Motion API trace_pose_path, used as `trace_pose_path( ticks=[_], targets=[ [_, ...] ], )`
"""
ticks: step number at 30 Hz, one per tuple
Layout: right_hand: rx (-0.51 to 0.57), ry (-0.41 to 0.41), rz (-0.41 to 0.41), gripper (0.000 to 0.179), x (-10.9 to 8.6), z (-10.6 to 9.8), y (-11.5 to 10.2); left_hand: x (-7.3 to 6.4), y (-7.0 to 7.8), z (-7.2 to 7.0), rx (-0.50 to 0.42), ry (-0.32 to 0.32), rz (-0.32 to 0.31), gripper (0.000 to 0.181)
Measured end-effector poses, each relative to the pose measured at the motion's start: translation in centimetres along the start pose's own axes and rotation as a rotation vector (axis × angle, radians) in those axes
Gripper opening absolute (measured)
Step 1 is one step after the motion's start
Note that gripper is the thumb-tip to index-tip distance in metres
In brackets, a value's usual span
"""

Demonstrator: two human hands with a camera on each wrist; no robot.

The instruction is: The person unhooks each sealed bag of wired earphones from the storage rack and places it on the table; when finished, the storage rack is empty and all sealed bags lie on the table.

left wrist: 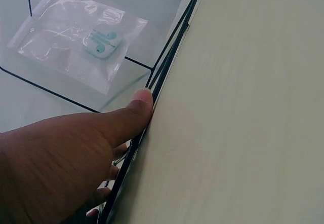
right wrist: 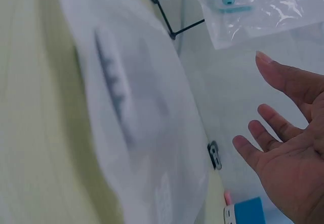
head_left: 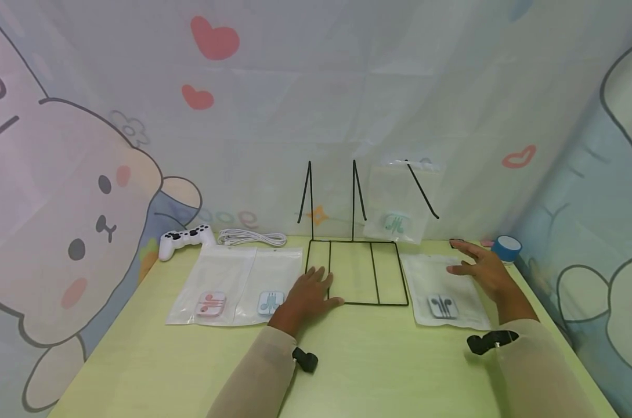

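A black wire display rack (head_left: 390, 304) stands on the table, its hooks rising at the back. My left hand (head_left: 306, 295) rests on the left front of its base, fingers spread and the thumb touching the front bar. From the right hook hangs a clear bag (head_left: 386, 194) with teal earphones in a square case. My right hand (head_left: 484, 273) hovers over the bag of black earphones (head_left: 443, 306) lying at the right; its fingers are extended and hold nothing, as the right wrist view shows. Left of the rack lie bags with pink earphones (head_left: 210, 303) and teal earphones (head_left: 270, 302).
A white game controller (head_left: 186, 238) and a coiled white cable (head_left: 251, 237) sit at the back left. A blue tape roll (head_left: 506, 248) and a small dark object (head_left: 455, 243) lie at the back right. A patterned cloth backdrop (head_left: 274, 116) stands right behind the table.
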State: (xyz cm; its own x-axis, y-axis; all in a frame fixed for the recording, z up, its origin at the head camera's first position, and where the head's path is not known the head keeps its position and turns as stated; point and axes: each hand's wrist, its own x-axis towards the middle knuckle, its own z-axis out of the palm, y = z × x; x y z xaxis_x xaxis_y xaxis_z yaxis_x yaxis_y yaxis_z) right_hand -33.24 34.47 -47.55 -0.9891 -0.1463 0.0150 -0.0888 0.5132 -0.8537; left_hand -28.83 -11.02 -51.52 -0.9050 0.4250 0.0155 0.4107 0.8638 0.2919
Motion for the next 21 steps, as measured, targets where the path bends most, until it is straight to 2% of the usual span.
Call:
trace_pose_path(
  ticks=[9,14,21],
  targets=[
    [-0.004,0.038,-0.070,0.080,1.4,0.7,-3.7,0.2,-0.1,0.0,0.019,-0.001,0.004,0.080],
    [0.049,0.014,-0.090,0.077,1.8,1.1,-5.9,0.1,-0.1,-0.1,0.011,-0.004,0.014,0.079],
    [0.106,0.033,-0.101,0.073,2.4,1.7,-7.7,-0.2,0.0,-0.3,-0.016,0.000,0.014,0.079]
  ],
)
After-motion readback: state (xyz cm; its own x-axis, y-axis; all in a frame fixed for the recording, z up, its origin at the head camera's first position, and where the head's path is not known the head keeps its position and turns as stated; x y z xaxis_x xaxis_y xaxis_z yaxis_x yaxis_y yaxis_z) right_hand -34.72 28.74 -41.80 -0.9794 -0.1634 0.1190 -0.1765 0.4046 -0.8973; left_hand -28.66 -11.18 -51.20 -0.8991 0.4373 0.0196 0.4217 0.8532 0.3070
